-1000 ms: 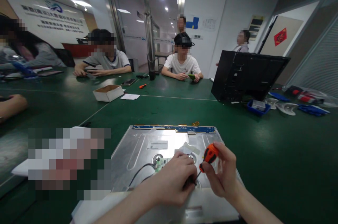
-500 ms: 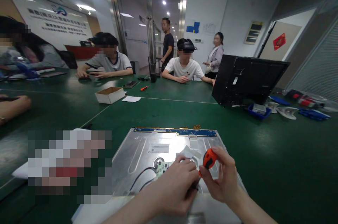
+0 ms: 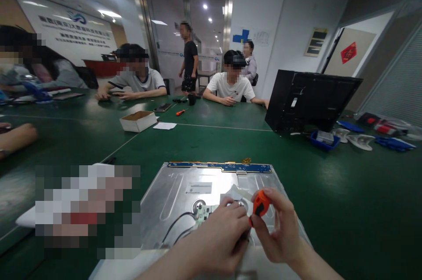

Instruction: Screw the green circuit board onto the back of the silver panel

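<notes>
My right hand pinches the orange and black handle of a screwdriver, which points down towards my left hand. Curled and closed, my left hand lies over the silver metal back of a display panel; what its fingers grip is hidden beneath them. Part of a small green circuit board shows beside the left hand, with black cables running from it. Along the panel's far edge runs a narrow blue circuit board. A pale sheet or flap sits just beyond my left fingers.
The green table carries a cardboard box, another orange screwdriver and a phone. A black monitor stands at right, near a blue tray. Several people sit around the table; two stand behind. A blurred patch covers the left side.
The screwdriver handle has tilted slightly in my right hand, while my left hand stays in place. Both standing people in the background have moved left.
</notes>
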